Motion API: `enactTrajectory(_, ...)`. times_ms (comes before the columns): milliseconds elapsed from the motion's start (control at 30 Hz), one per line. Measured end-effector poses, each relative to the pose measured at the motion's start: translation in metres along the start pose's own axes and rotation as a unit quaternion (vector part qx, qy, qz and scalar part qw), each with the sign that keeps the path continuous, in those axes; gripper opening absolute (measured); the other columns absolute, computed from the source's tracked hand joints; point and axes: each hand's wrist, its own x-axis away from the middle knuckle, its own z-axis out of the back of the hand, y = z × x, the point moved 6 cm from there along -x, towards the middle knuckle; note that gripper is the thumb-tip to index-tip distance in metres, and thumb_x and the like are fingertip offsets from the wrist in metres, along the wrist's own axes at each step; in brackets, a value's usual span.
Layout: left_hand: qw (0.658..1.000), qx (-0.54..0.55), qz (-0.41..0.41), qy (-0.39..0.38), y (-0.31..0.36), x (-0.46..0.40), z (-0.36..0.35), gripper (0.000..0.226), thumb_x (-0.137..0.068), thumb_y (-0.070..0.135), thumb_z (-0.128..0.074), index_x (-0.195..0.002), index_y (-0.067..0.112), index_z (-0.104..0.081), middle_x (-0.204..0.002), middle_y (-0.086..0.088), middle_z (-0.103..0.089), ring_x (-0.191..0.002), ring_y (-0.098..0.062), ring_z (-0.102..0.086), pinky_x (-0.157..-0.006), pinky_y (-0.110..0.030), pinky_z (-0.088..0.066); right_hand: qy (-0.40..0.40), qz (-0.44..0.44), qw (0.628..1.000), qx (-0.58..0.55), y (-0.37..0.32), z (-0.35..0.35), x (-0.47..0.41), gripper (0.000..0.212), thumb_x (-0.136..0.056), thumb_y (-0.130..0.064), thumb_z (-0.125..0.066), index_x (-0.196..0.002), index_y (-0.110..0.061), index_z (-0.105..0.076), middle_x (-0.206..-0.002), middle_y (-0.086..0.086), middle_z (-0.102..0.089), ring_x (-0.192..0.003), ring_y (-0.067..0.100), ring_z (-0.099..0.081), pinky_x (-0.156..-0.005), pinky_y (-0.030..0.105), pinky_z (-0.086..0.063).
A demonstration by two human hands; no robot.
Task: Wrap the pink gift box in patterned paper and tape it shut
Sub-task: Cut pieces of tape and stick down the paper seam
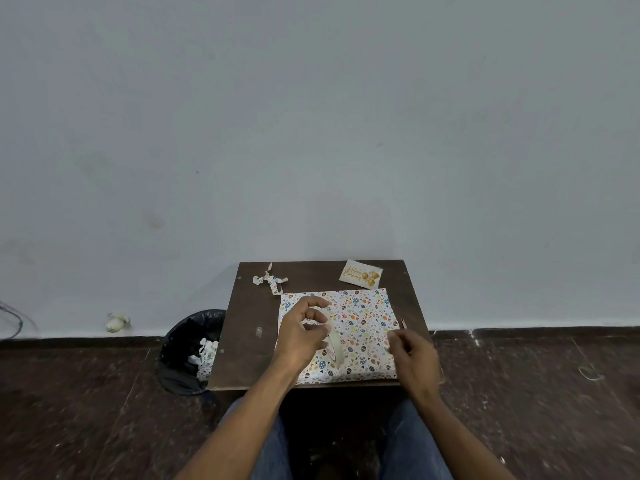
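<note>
So the gift box (360, 327) is lying flat on the small dark tabletop (249, 327), fully covered in white patterned paper with little coloured eggs and hearts, none of the pink showing from this angle. Left hand (301, 336) is over the left part of the box with its fingers curled, holding a roll of pale tape (334, 342) that stands on edge against the paper. Right hand (414, 353) is at the box's right edge with fingers curled in, looks like it's pinching something small, maybe the tape end, but honestly I can't tell from the blur. At the back of the tabletop there's a twisted scrap of the same paper (271, 280) on the left and a little Happy Birthday card (361, 274) with gold balloons on the right, both just clear of the box. A black bin (183, 351) with crumpled white scraps in it sits on the floor right beside the tabletop's left side, and you can see the person's jeans (273, 452) at the bottom
</note>
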Motion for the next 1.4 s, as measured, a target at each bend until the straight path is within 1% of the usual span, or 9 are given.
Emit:
enactTrajectory(100,1.000,-0.010,-0.006,-0.002,0.002,0.000,-0.001,0.036,-0.085,-0.011,-0.063,-0.099,0.022,-0.066,-0.087,-0.005,-0.057,-0.073,-0.018,-0.056,-0.062,-0.034,-0.058,0.030,-0.064,0.984,0.164,0.024,0.023,-0.015,0.007,-0.090,-0.028,-0.061,-0.088,-0.026,-0.067,-0.093,-0.003,-0.068,-0.079,0.020,-0.062,-0.070,0.032,-0.049)
enactTrajectory(200,0.999,-0.034,-0.017,-0.003,0.002,0.002,-0.002,0.037,-0.085,-0.012,-0.060,-0.099,0.023,-0.065,-0.094,-0.006,-0.054,-0.065,-0.012,-0.053,-0.060,-0.032,-0.058,-0.046,-0.114,0.956,0.267,0.047,0.027,-0.024,0.017,-0.084,-0.038,-0.060,-0.094,-0.024,-0.063,-0.103,0.000,-0.056,-0.087,0.026,-0.061,-0.075,0.037,-0.049)
enactTrajectory(433,0.998,-0.044,-0.027,-0.027,0.004,0.005,-0.001,0.036,-0.085,-0.010,-0.060,-0.103,0.020,-0.065,-0.093,-0.004,-0.053,-0.058,-0.006,-0.051,-0.061,-0.033,-0.057,-0.104,-0.116,0.925,0.348,0.053,0.021,-0.028,0.041,-0.088,-0.049,-0.057,-0.113,-0.017,-0.052,-0.115,0.006,-0.055,-0.103,0.033,-0.061,-0.079,0.040,-0.046)
enactTrajectory(867,0.998,-0.044,-0.018,-0.034,0.000,0.007,-0.002,0.029,-0.087,-0.004,-0.065,-0.102,0.020,-0.066,-0.080,-0.002,-0.058,-0.071,-0.016,-0.060,-0.065,-0.047,-0.059,-0.125,-0.196,0.915,0.331,0.054,0.030,-0.037,0.045,-0.082,-0.043,-0.060,-0.112,-0.010,-0.056,-0.114,0.011,-0.063,-0.102,0.033,-0.062,-0.079,0.034,-0.047)
enactTrajectory(1000,0.998,-0.054,-0.025,-0.037,0.000,0.007,-0.001,0.029,-0.087,-0.004,-0.065,-0.102,0.021,-0.065,-0.079,-0.002,-0.059,-0.066,-0.012,-0.059,-0.062,-0.043,-0.059,-0.115,-0.235,0.947,0.186,0.059,0.033,-0.048,0.035,-0.081,-0.041,-0.068,-0.087,-0.007,-0.065,-0.082,0.009,-0.070,-0.069,0.026,-0.070,-0.065,0.041,-0.061)
enactTrajectory(1067,0.997,-0.058,-0.027,-0.039,0.001,0.006,0.000,0.029,-0.086,-0.004,-0.064,-0.101,0.021,-0.066,-0.079,-0.002,-0.059,-0.066,-0.013,-0.058,-0.061,-0.041,-0.059,-0.105,-0.189,0.972,0.097,0.055,0.032,-0.055,0.027,-0.086,-0.034,-0.072,-0.078,-0.008,-0.068,-0.070,0.007,-0.067,-0.060,0.022,-0.066,-0.059,0.045,-0.061)
enactTrajectory(1167,0.997,-0.061,-0.032,-0.046,0.001,0.005,0.001,0.031,-0.086,-0.006,-0.063,-0.101,0.021,-0.066,-0.081,-0.004,-0.058,-0.066,-0.014,-0.057,-0.058,-0.036,-0.059,-0.111,-0.012,0.993,0.042,0.030,0.032,-0.063,0.018,-0.084,-0.025,-0.076,-0.072,-0.014,-0.068,-0.076,0.005,-0.062,-0.069,0.021,-0.057,-0.066,0.045,-0.053)
enactTrajectory(1233,0.996,-0.061,-0.036,-0.052,0.002,0.005,0.001,0.031,-0.086,-0.007,-0.062,-0.101,0.020,-0.065,-0.081,-0.005,-0.058,-0.066,-0.016,-0.056,-0.057,-0.034,-0.058,-0.138,0.072,0.988,0.001,0.012,0.032,-0.063,0.018,-0.075,-0.035,-0.077,-0.073,-0.020,-0.065,-0.081,0.004,-0.061,-0.074,0.020,-0.057,-0.068,0.035,-0.046)
enactTrajectory(1400,0.996,-0.053,-0.041,-0.063,0.002,0.004,0.000,0.033,-0.085,-0.009,-0.061,-0.102,0.018,-0.065,-0.080,-0.004,-0.056,-0.066,-0.018,-0.054,-0.057,-0.033,-0.057,-0.312,0.120,0.941,0.051,-0.024,0.013,-0.051,0.018,-0.079,-0.033,-0.080,-0.077,-0.019,-0.069,-0.071,-0.003,-0.069,-0.064,0.012,-0.062,-0.063,0.033,-0.050)
